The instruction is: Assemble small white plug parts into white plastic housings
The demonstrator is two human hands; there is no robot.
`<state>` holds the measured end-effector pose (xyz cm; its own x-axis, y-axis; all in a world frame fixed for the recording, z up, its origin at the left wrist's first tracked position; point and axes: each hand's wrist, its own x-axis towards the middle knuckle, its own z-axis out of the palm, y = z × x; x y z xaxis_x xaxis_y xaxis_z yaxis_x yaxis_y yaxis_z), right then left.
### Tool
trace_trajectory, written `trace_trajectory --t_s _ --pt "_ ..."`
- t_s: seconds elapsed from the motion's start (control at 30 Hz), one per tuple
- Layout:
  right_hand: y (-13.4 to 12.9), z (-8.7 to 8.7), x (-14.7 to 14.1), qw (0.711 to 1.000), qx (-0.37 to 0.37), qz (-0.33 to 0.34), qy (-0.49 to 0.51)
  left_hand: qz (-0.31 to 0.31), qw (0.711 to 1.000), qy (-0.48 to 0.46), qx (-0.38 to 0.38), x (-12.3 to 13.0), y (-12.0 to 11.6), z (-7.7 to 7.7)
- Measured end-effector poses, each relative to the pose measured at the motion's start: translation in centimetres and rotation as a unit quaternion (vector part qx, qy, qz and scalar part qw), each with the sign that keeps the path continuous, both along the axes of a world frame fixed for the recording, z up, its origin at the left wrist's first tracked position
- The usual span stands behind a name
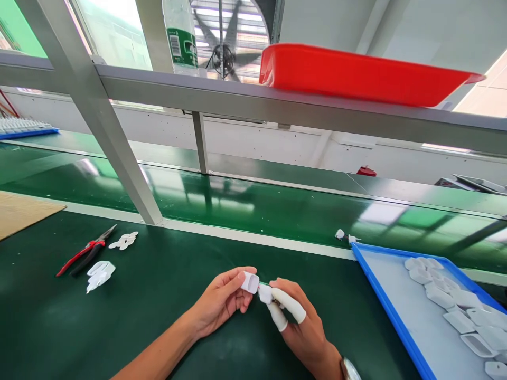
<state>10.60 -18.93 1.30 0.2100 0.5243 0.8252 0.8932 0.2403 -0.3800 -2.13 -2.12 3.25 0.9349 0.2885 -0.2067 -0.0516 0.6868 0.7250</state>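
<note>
Green bench (166,295): white shell (250,282) long axis level, left hand (222,298).

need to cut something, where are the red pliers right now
In the head view, the red pliers lie on the green mat at far left, beside loose white plastic pieces.

White cap (250,282); green mat (166,295); blue-rimmed tray (390,311) (red-handled pliers (85,254)).

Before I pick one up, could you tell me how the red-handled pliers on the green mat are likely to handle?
The red-handled pliers look like metal, so probably stiff and heavy for their size. They lie flat on the green mat, so rolling seems unlikely. The handles sit spread apart, so they may pivot when lifted.
</note>
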Motion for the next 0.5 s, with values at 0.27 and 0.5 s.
trace_trajectory --t_s 0.27,0.5 --pt "-0.43 0.51 -0.39 0.997 -0.028 -0.025 -0.06 -0.028 0.999 -0.024 0.018 -0.22 -0.44 0.17" --pt "-0.79 0.26 -0.54 0.994 -0.064 -0.039 -0.076 -0.022 0.999 -0.027 0.029 -0.35 -0.37 -0.18"
